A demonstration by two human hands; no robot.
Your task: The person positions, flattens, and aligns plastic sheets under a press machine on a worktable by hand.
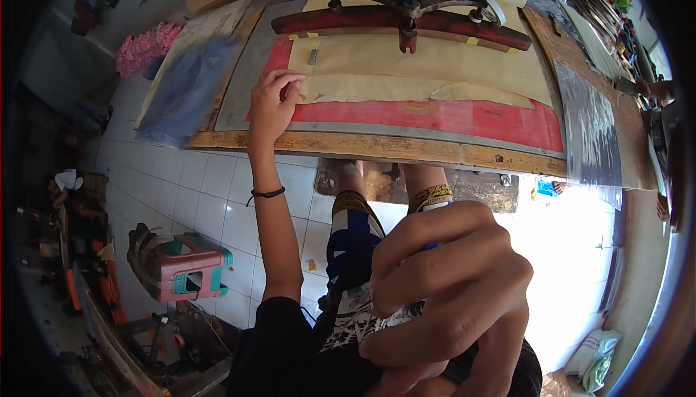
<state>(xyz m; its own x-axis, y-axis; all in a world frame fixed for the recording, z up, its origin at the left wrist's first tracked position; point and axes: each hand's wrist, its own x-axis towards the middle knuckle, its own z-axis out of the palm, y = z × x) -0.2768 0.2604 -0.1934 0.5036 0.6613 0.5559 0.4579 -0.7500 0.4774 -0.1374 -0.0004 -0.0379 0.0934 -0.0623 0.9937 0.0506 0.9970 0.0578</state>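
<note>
My left hand (pixel 272 109) rests at the left edge of a tan sheet (pixel 377 67), its fingers loosely bent and thumb a little apart from the index finger. Nothing shows between them. Just beyond the fingertips lies a small grey metal piece (pixel 313 57). The tan sheet covers part of a red sheet (pixel 435 116) on the wood-edged table. Close to the camera, my right hand (pixel 457 288) has its fingers curled inward. Bits of white and blue show by its fingers, but what it holds is hidden.
A dark metal frame with a red curved bar (pixel 348 20) stands over the table's far side. Clear plastic sheets (pixel 591 125) hang at the right. A pink and green stool (pixel 192 266) is on the tiled floor at left. Another person (pixel 67 183) is far left.
</note>
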